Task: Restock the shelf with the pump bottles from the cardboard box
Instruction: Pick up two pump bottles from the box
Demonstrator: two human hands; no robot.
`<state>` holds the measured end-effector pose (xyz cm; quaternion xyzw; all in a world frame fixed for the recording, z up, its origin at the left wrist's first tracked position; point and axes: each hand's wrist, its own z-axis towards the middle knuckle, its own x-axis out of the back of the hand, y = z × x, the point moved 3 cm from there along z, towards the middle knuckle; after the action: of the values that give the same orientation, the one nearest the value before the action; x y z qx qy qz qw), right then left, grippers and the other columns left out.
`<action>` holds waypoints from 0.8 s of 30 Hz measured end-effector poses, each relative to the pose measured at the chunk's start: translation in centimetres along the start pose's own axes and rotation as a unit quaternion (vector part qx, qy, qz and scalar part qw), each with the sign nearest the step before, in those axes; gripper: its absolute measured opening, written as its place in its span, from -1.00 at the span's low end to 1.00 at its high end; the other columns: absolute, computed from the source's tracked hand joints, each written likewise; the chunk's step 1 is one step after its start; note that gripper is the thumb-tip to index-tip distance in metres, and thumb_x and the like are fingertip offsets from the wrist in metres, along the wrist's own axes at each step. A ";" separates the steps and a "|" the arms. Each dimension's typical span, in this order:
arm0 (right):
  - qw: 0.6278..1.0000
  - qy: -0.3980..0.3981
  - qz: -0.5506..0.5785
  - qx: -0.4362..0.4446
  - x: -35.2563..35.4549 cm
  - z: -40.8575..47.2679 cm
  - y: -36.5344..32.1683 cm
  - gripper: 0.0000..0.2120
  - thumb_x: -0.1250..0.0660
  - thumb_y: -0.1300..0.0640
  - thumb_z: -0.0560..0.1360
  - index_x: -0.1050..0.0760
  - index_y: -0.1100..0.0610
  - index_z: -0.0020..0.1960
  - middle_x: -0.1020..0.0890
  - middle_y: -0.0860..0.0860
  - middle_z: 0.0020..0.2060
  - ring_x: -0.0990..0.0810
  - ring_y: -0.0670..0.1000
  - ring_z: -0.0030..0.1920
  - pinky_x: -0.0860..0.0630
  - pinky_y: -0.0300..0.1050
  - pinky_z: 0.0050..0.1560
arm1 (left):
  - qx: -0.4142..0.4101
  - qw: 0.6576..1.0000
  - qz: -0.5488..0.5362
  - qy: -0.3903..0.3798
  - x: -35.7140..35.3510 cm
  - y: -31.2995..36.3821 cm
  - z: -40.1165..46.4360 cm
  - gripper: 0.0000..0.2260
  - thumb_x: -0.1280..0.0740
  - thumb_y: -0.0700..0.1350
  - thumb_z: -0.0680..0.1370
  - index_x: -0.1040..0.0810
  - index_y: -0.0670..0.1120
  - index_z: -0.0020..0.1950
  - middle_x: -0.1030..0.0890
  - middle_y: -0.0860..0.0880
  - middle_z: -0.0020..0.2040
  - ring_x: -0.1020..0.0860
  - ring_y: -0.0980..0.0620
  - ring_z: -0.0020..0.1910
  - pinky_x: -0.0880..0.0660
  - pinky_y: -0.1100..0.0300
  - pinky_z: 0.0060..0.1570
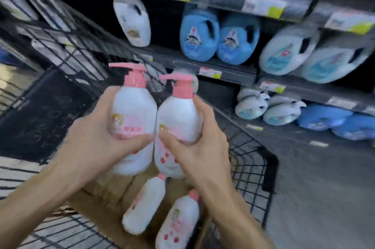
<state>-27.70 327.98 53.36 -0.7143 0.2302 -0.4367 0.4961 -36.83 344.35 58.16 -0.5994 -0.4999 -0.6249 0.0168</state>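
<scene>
I hold two white pump bottles with pink pumps upright, side by side and touching, above the cardboard box. My left hand grips the left pump bottle around its middle. My right hand grips the right pump bottle the same way. Two more pump bottles lie in the box below: one tilted on its side, another beside my right forearm. The shelf stands ahead and to the right. The picture is blurred by motion.
The box sits inside a black wire cart. The shelf carries white jugs, blue jugs and pale jugs, with smaller bottles on the lower level. Grey floor lies to the right.
</scene>
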 end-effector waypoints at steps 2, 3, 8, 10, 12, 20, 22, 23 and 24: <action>1.000 0.008 0.000 0.022 4.2 -0.6 -1.2 -0.23 -0.47 -0.18 0.35 -0.15 -0.37 0.44 -0.53 -0.23 0.23 -0.50 -0.10 0.29 -0.48 0.07 0.24 | -0.018 1.000 -0.014 0.009 0.2 4.0 -1.2 -0.39 -0.55 0.18 0.20 -0.29 0.44 0.10 -0.64 0.17 -0.24 -0.58 0.24 -0.26 -0.51 0.13 -0.23; 0.999 0.012 0.001 0.031 5.7 -0.7 -1.6 -0.23 -0.47 -0.19 0.35 -0.16 -0.36 0.44 -0.52 -0.24 0.23 -0.50 -0.10 0.29 -0.48 0.08 0.23 | -0.024 0.999 -0.019 0.007 0.2 5.6 -1.7 -0.39 -0.55 0.19 0.20 -0.29 0.44 0.11 -0.65 0.18 -0.23 -0.59 0.26 -0.27 -0.52 0.14 -0.24; 0.997 0.048 0.009 0.065 17.3 -1.3 -2.2 -0.21 -0.47 -0.22 0.30 -0.16 -0.40 0.42 -0.56 -0.28 0.20 -0.56 -0.13 0.23 -0.54 0.05 0.17 | -0.072 0.997 -0.029 0.027 -2.5 16.4 -4.6 -0.33 -0.56 0.17 0.20 -0.30 0.40 0.19 -0.65 0.21 -0.18 -0.59 0.26 -0.23 -0.56 0.06 -0.17; 0.996 0.058 0.006 0.071 22.0 -1.4 -1.7 -0.22 -0.48 -0.21 0.30 -0.14 -0.45 0.39 -0.57 -0.28 0.15 -0.57 -0.14 0.19 -0.55 0.03 0.14 | -0.080 0.996 -0.037 0.026 -4.5 20.5 -5.3 -0.31 -0.57 0.17 0.17 -0.30 0.41 0.19 -0.65 0.21 -0.17 -0.61 0.23 -0.23 -0.57 0.01 -0.15; 0.994 0.071 0.000 0.079 26.6 -1.4 -0.8 -0.22 -0.48 -0.21 0.29 -0.15 -0.45 0.39 -0.56 -0.30 0.16 -0.56 -0.15 0.18 -0.54 0.02 0.15 | -0.088 0.995 -0.047 0.023 -6.8 24.5 -5.8 -0.25 -0.57 0.21 0.13 -0.28 0.45 0.22 -0.67 0.17 -0.16 -0.62 0.19 -0.19 -0.57 -0.02 -0.11; 0.978 0.155 0.016 0.140 43.3 -0.6 1.3 -0.27 -0.54 -0.11 0.25 -0.29 -0.49 0.30 -0.63 -0.27 0.09 -0.63 -0.18 0.10 -0.58 -0.08 0.11 | -0.185 0.978 -0.098 0.010 -13.8 39.8 -6.2 -0.11 -0.56 0.31 0.00 -0.26 0.50 0.27 -0.67 0.27 -0.12 -0.66 0.14 -0.16 -0.58 -0.06 -0.04; 0.974 0.174 0.014 0.147 46.2 0.0 1.5 -0.30 -0.56 -0.09 0.26 -0.31 -0.52 0.24 -0.64 -0.27 0.06 -0.64 -0.17 0.06 -0.60 -0.09 0.07 | -0.210 0.971 -0.117 0.008 -15.0 42.2 -5.8 -0.16 -0.58 0.25 0.05 -0.28 0.50 0.25 -0.66 0.30 -0.15 -0.67 0.15 -0.20 -0.59 -0.04 -0.09; 0.972 0.180 0.013 0.149 47.4 0.5 1.6 -0.29 -0.57 -0.09 0.26 -0.31 -0.52 0.24 -0.64 -0.27 0.05 -0.64 -0.17 0.05 -0.61 -0.10 0.05 | -0.217 0.968 -0.127 0.009 -15.6 43.2 -5.5 -0.18 -0.58 0.23 0.05 -0.28 0.51 0.23 -0.64 0.34 -0.16 -0.66 0.17 -0.22 -0.60 -0.01 -0.12; 0.971 0.183 0.012 0.151 48.3 1.2 1.8 -0.29 -0.58 -0.08 0.26 -0.31 -0.51 0.25 -0.65 -0.25 0.03 -0.65 -0.15 0.03 -0.62 -0.08 0.03 | -0.222 0.965 -0.138 0.012 -16.2 43.8 -5.1 -0.19 -0.58 0.22 0.06 -0.28 0.52 0.21 -0.62 0.37 -0.15 -0.66 0.19 -0.23 -0.60 0.02 -0.14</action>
<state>-1.76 291.03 70.71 -0.5364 0.2572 -0.5834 0.5530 -8.82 309.80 73.35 -0.5060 -0.4262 -0.7234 -0.1975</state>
